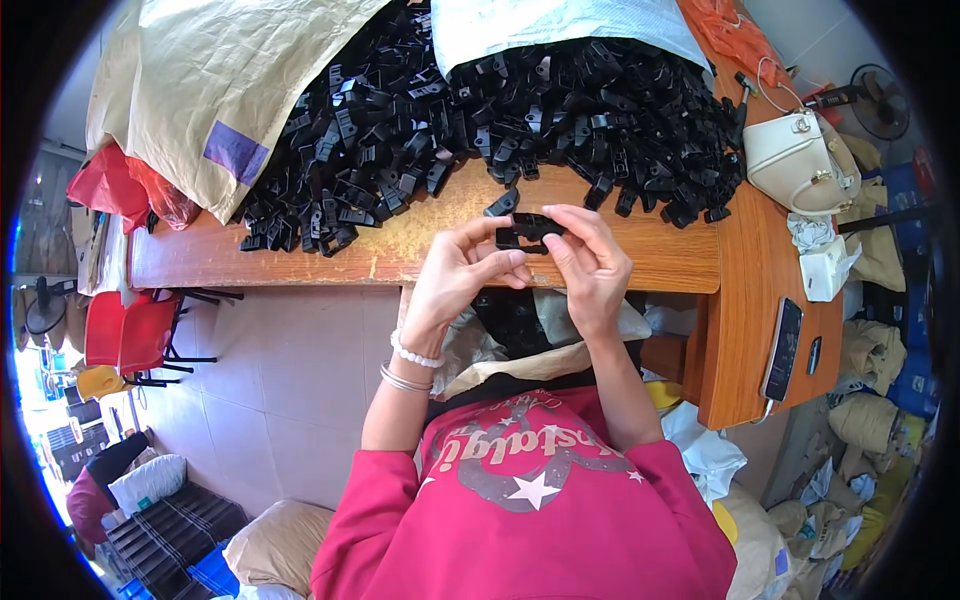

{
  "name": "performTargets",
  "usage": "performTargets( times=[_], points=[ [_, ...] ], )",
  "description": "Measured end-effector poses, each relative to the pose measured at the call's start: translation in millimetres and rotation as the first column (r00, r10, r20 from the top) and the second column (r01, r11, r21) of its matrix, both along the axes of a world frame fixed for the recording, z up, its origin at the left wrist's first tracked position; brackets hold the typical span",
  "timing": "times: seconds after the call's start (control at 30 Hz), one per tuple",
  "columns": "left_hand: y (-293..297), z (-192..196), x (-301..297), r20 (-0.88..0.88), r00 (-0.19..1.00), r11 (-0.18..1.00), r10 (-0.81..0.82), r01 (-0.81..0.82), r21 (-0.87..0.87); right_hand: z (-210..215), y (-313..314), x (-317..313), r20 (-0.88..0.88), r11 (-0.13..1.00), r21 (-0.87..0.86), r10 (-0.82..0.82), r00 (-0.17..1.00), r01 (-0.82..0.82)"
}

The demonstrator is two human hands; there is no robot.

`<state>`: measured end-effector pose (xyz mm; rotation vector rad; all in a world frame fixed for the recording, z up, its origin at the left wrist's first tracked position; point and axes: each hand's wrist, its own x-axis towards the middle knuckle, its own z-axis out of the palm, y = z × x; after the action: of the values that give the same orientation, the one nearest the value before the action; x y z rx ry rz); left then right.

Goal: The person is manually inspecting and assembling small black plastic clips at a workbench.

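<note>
Tabletop, fingers (pinched) on black part.

The left forearm and right forearm rise from the lower middle of the frame, slanting inward. Near the centre, the left hand pinches with its thumb pointing right; opposite, the right hand pinches too, fingers arched leftward.

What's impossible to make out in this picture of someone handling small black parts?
Ends of the held black part: head view; left hand and right hand partly cover them.
Rear of the black pile: head view; tan sack and white sack hide much of it.
Phone screen: head view; too small and slanted.
</note>
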<state>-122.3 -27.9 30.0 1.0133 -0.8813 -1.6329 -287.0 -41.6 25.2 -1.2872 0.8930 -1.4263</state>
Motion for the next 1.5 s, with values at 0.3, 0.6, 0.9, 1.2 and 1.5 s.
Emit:
performTargets(
  times=[0.3,0.6,0.9,1.2,1.5],
  points=[
    [7.7,9.7,-5.0,0.085,0.996,0.999,0.032,-0.031,-0.016,-6.0,0.2,-2.7,-0.292,0.921,-0.388,-0.156,0.944,0.032],
    [10.5,11.9,-8.9,0.134,0.990,0.998,0.050,-0.045,-0.043,-6.5,-0.7,-6.4,-0.322,0.909,-0.412,-0.077,0.944,-0.066],
    [13.4,7.3,-13.0,0.156,0.987,0.997,0.050,-0.041,-0.059,-12.6,4.0,-9.9,-0.160,0.966,-0.257,-0.009,0.987,-0.033],
    [21.0,11.2,-14.2,0.387,0.899,0.926,0.204,-0.048,-0.376,0.4,7.9,3.1,0.147,0.986,0.108,0.113,0.983,-0.129],
    [30.9,-0.2,-23.1,0.598,0.621,0.794,0.506,-0.064,-0.605,-6.1,8.9,3.2,-0.177,0.993,0.040,0.116,0.977,-0.110]
  ],
)
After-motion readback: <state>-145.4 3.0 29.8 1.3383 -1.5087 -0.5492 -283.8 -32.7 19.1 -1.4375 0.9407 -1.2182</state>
